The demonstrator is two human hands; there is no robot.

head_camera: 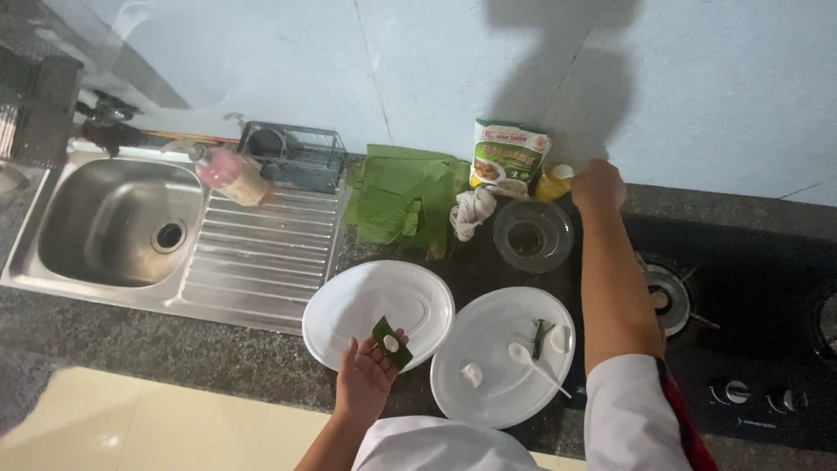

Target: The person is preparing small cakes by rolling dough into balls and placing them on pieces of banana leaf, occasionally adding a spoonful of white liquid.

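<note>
Glass bowl (533, 235), leaf stack (404, 194), white plates (501, 353) between both hands (367, 371).

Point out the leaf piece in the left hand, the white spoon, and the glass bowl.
leaf piece (384, 334), head view, its green upper end.
white spoon (520, 352), head view, its bowl.
glass bowl (560, 220), head view, its right rim.

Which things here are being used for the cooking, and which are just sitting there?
In use:
- left hand holding a leaf piece with a white lump
- right hand reaching to the yellow bottle
- two white plates, spoon
- stack of green leaves

Just sitting there:
- sink
- pink bottle
- wire rack
- stove
</note>
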